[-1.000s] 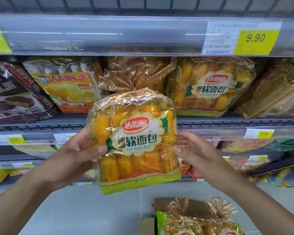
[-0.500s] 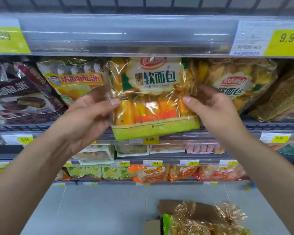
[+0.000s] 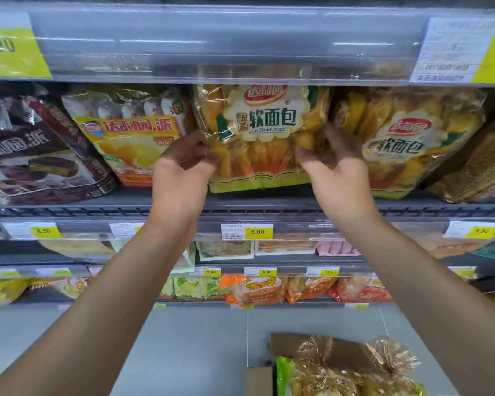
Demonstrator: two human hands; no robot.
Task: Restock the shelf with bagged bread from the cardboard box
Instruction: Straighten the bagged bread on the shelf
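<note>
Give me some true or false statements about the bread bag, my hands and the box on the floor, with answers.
1. The left hand and right hand hold the bread bag by its sides. True.
2. That bag lies flat, label down. False: it stands upright, label facing out.
3. A matching bag stands just right of it on the same shelf. True.
4. The cardboard box is empty. False: bagged bread sits in it.
5. The price tag below the held bag reads 9.90. False: 6.80.

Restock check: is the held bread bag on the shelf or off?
On it: the bread bag stands on the shelf, left hand and right hand gripping.
</note>
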